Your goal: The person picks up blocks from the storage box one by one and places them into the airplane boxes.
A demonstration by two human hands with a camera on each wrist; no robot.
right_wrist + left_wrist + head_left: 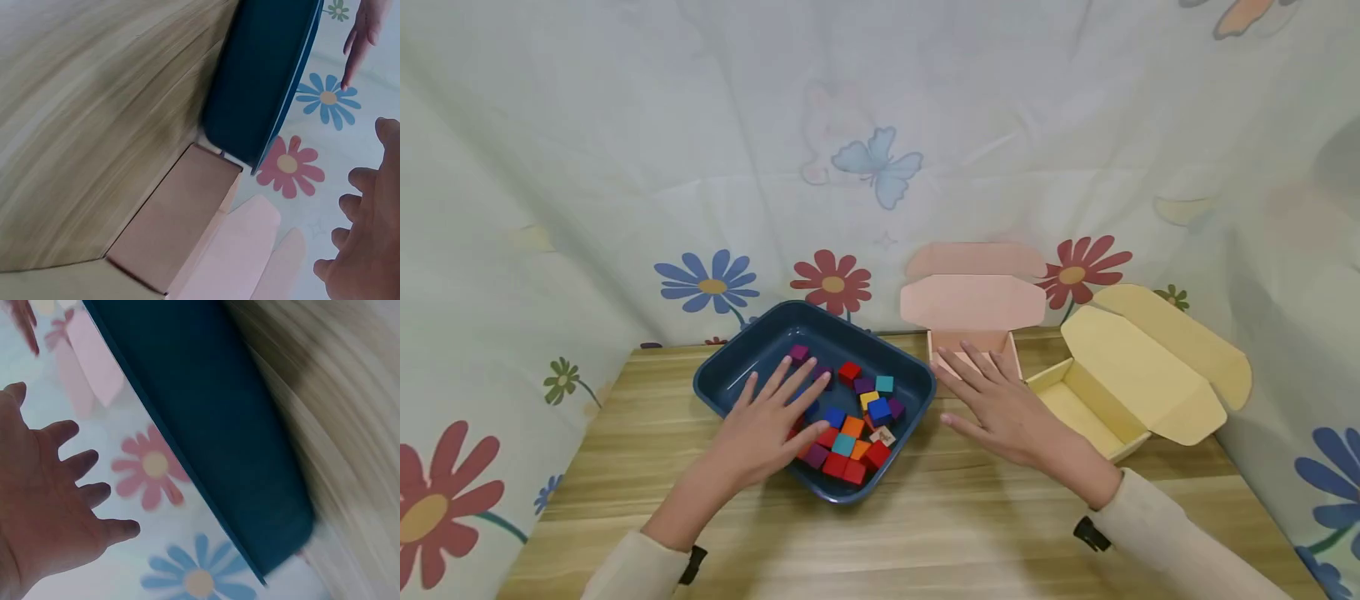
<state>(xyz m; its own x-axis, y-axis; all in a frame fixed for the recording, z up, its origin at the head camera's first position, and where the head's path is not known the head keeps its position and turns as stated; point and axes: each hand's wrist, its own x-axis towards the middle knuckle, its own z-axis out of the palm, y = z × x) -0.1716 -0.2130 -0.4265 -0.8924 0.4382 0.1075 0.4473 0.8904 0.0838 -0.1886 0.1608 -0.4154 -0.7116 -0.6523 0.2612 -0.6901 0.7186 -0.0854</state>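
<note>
My left hand (769,427), fingers spread and straight, hovers over a dark blue plastic basin (730,367). Inside the basin lie many small cubes in red, orange, blue, teal, purple and yellow, such as a red cube (835,465); my hand hides some of them. My right hand (1000,408), also spread and holding nothing, is above the table in front of a small pink box (973,302) with its lid up. To its right stands a yellow box (1086,408) with its lid folded back. In the left wrist view the left palm (50,500) shows bare, apart from the basin.
Everything stands on a wood-grain table (925,533). A white cloth printed with flowers and a butterfly (880,167) hangs behind and along the sides. The yellow box's lid (1150,367) leans out toward the table's right edge.
</note>
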